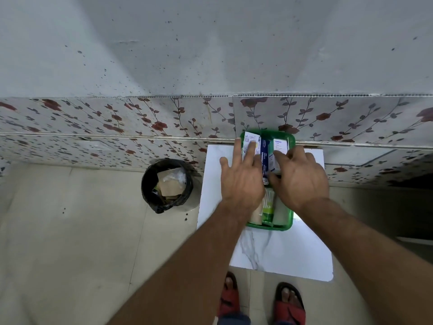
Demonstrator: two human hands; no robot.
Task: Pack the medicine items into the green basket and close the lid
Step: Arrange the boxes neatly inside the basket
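Green basket (pixel 290 221) at desk (pixel 281 249) back edge against wall; left hand (pixel 242 181) fingers splayed on boxes (pixel 250 143), right hand (pixel 301 178) fingers curled on one, grip unclear.

both hands, left hand (pixel 242 181) and right hand (pixel 301 180), press flat on medicine boxes (pixel 264 156) inside the green basket (pixel 289 221) on the white bench (pixel 281 252).

Probably a home corner: floral wall tiles (pixel 140 118), lined waste bin (pixel 166 185), tiled floor (pixel 70 231).

Green basket (pixel 288 221); white marbled table (pixel 281 252); black bin (pixel 150 184).
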